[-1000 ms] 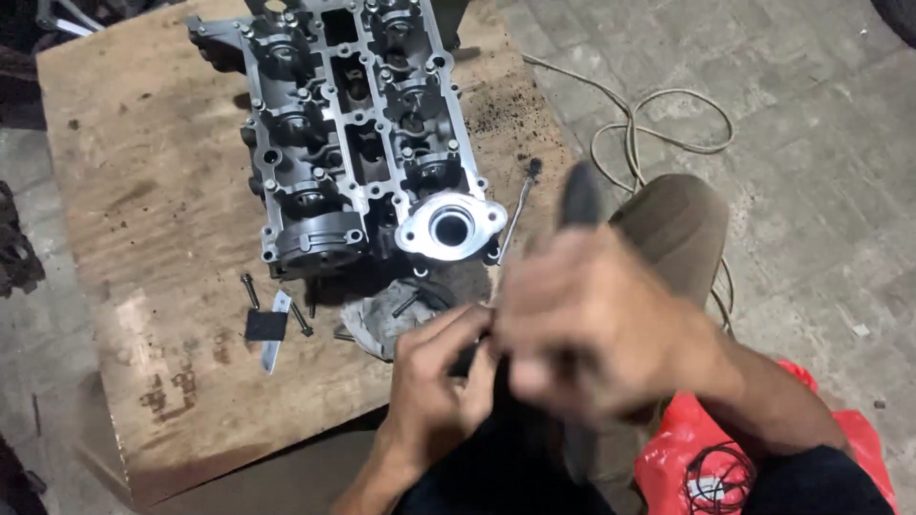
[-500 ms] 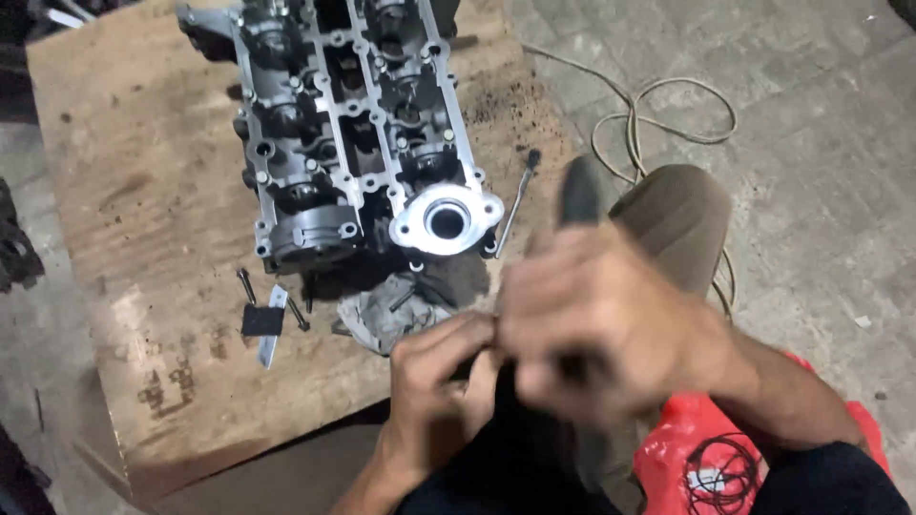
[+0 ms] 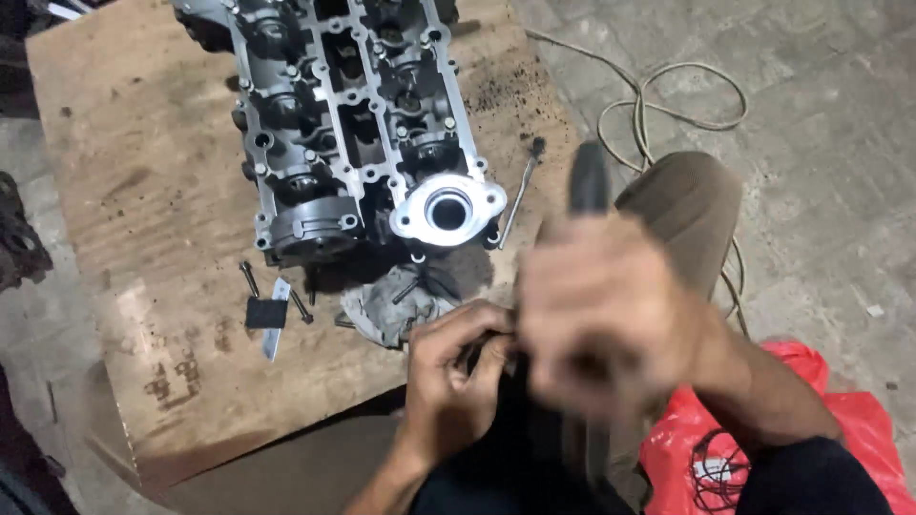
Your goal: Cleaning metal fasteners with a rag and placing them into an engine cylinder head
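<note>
Grey aluminium cylinder head (image 3: 353, 124) lies stripped on one plywood board (image 3: 143, 191) at twelve o'clock; its work looks mostly done, I judge. Right hand (image 3: 611, 315), blurred, is fisted round one black tool handle (image 3: 589, 178); left hand (image 3: 458, 367) pinches a small dark part I cannot identify. Two loose bolts (image 3: 250, 278), one rag (image 3: 391, 305), one red bag (image 3: 754, 448) at five o'clock.
</note>
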